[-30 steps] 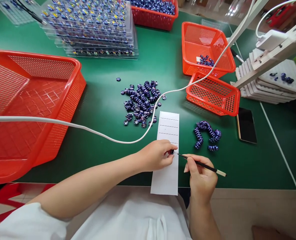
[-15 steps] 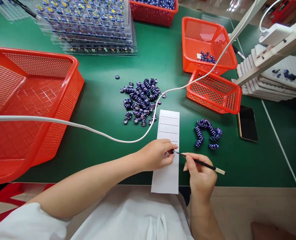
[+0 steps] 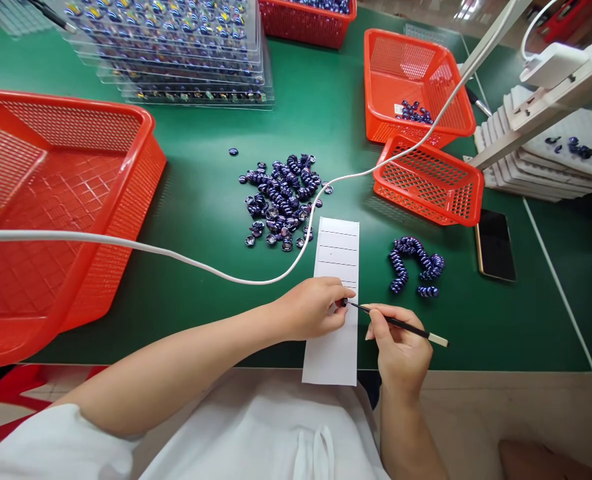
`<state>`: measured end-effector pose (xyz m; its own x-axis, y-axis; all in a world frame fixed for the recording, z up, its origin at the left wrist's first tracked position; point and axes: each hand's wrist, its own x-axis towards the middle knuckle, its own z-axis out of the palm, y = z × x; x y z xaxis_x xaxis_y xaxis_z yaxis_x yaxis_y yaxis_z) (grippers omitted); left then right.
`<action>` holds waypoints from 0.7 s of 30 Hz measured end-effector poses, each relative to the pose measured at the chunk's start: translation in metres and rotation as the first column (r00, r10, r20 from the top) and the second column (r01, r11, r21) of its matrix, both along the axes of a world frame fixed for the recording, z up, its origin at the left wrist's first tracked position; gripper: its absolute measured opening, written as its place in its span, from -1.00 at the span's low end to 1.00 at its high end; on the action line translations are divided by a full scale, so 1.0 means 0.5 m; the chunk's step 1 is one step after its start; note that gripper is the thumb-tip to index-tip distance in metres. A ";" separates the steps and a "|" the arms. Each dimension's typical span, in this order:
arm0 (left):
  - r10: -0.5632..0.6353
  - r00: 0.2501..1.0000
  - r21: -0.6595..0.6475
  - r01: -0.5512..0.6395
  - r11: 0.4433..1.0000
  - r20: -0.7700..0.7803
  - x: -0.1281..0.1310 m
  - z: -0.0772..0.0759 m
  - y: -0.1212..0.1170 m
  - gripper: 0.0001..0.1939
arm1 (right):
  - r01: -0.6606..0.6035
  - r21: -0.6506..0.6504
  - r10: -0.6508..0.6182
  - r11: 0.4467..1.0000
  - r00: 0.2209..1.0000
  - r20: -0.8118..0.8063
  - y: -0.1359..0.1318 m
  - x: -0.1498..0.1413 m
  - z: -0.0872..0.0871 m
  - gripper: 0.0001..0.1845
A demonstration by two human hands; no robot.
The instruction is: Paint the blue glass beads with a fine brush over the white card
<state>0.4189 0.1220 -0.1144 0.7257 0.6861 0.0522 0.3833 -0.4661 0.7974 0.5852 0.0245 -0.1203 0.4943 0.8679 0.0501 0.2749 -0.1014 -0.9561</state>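
Observation:
Over a white paper strip [image 3: 337, 250] printed with dark lines, my left hand [image 3: 316, 308] pinches a small dark bead [image 3: 345, 302] between its fingertips. My right hand [image 3: 401, 347] grips a thin paintbrush [image 3: 411, 327], black with a pale end, like a pen. Its fine tip meets the bead, or comes very close to it. Beyond the strip, to the left, lies a loose pile of shiny dark blue striped beads [image 3: 283, 193]. Right of the strip, more such beads [image 3: 411, 250] form a curved row, with a short row beside it.
A white cable [image 3: 216, 272] crosses in front of the pile. Red baskets stand at the left [image 3: 141, 167], back right [image 3: 376, 127] and right [image 3: 426, 207]. Clear trays [image 3: 201, 97] of beads are stacked at the back. A phone [image 3: 495, 247] lies right, near stacked white trays [image 3: 521, 173].
Both hands keep almost the same pose, with the brush at the bead. The right hand and brush have shifted very slightly left; the whole view has moved a little.

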 end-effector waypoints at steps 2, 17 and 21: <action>0.007 1.000 -0.002 -0.007 1.000 -0.006 0.000 -0.001 0.000 -0.65 | -0.015 0.002 0.015 1.000 0.999 0.030 -0.001 0.001 -0.002 -0.92; 0.066 0.997 -0.039 -0.064 0.997 0.050 0.003 -0.001 -0.001 -0.67 | -0.047 0.125 0.041 0.991 0.998 0.054 -0.011 -0.004 -0.014 -0.91; 0.068 0.997 -0.063 -0.065 0.996 0.045 0.002 0.000 -0.001 -0.67 | -0.016 0.173 0.012 0.985 1.000 0.020 -0.008 -0.005 -0.014 -0.92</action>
<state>0.4199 0.1213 -0.1145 0.6761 0.7357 0.0410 0.3735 -0.3901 0.8416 0.5824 0.0202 -0.1275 0.4797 0.8522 0.2088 0.2928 0.0689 -0.9537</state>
